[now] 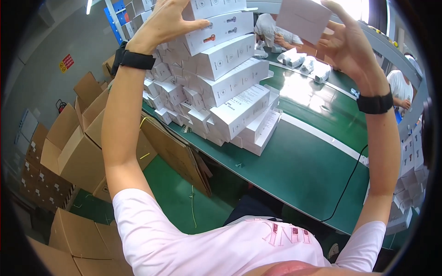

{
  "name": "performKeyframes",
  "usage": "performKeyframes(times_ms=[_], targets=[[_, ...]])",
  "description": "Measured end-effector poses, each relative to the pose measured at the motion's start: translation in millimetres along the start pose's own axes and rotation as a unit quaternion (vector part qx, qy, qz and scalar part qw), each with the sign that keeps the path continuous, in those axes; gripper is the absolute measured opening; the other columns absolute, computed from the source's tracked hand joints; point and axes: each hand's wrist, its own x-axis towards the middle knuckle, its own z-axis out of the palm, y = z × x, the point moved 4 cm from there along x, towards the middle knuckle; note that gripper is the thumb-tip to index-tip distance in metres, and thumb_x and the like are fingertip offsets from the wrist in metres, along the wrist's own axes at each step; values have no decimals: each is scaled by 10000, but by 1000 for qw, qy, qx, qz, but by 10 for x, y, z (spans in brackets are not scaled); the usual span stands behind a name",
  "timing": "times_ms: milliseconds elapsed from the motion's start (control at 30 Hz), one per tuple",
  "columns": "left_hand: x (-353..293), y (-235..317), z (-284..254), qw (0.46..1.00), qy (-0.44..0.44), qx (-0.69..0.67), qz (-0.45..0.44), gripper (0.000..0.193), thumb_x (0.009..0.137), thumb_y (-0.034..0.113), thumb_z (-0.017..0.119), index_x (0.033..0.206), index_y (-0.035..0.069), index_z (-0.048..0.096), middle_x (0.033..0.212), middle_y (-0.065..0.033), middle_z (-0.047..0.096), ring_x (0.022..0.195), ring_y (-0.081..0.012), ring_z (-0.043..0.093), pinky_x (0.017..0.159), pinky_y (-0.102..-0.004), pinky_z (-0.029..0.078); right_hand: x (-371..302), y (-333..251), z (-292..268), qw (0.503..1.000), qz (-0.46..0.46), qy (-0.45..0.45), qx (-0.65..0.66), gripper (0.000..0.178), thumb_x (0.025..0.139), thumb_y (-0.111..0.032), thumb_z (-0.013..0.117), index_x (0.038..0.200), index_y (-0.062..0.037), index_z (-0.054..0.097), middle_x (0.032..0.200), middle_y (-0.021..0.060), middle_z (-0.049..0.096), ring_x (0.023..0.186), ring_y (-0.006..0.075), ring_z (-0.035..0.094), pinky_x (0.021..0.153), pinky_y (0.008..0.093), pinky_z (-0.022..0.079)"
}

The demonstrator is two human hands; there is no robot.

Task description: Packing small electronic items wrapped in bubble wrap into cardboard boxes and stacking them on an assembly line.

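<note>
A tall stack of white product boxes [232, 87] stands on the green conveyor belt [299, 165] in front of me. My left hand [168, 20] is raised and rests with spread fingers on the top boxes of the stack. My right hand [347, 43] is lifted beside it and grips a single white box [304, 17] by its lower corner, up in the air to the right of the stack. Both wrists wear black bands.
Open brown cardboard cartons [78, 152] crowd the floor at left, with flattened cardboard [177, 154] leaning on the belt's edge. More white boxes [412, 156] are piled at right. A black cable [347, 184] crosses the belt. Other people [274, 34] work at the far end.
</note>
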Motion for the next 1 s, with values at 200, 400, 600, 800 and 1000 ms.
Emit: performKeyframes(times_ms=[200,400,600,800,1000], targets=[[-304,553,-102,998,45,-10,-41,691,807,390,684,1365,49,460,1355,-192,486,1269,-345,430,1070,-437,328,-908,126,804,780,74,593,-184,478,946,-332,552,1300,-15,511,1235,93,595,1075,184,616,893,341,514],[-1165,2315,446,864,-141,-476,82,489,745,319,787,1160,89,671,1241,-170,602,1212,-377,524,1043,-523,370,-2041,947,1866,551,272,720,-324,940,796,-259,726,1534,-63,179,1285,151,531,1017,187,590,835,315,531],[-1547,2866,2003,725,-90,-620,-286,1056,705,256,838,1504,-12,201,1467,-240,364,1296,-360,438,1070,-447,355,-2102,1627,2029,437,336,688,-471,1138,707,-224,836,1540,-55,80,1359,203,407,1011,240,575,828,358,531],[-1565,3086,1987,841,-13,-479,-250,938,742,336,795,1472,18,299,1470,-242,316,1375,-434,279,1108,-535,230,-1932,2147,1710,633,291,718,9,902,891,-322,683,1518,11,127,1430,194,375,1039,288,592,914,368,486],[-1813,2971,1956,911,-57,-279,-296,613,758,267,776,1299,67,566,1417,-166,438,1392,-450,260,1106,-637,132,-2093,2545,1378,672,413,585,-187,651,890,-344,680,1344,80,483,960,103,653,790,135,605,668,267,512]])
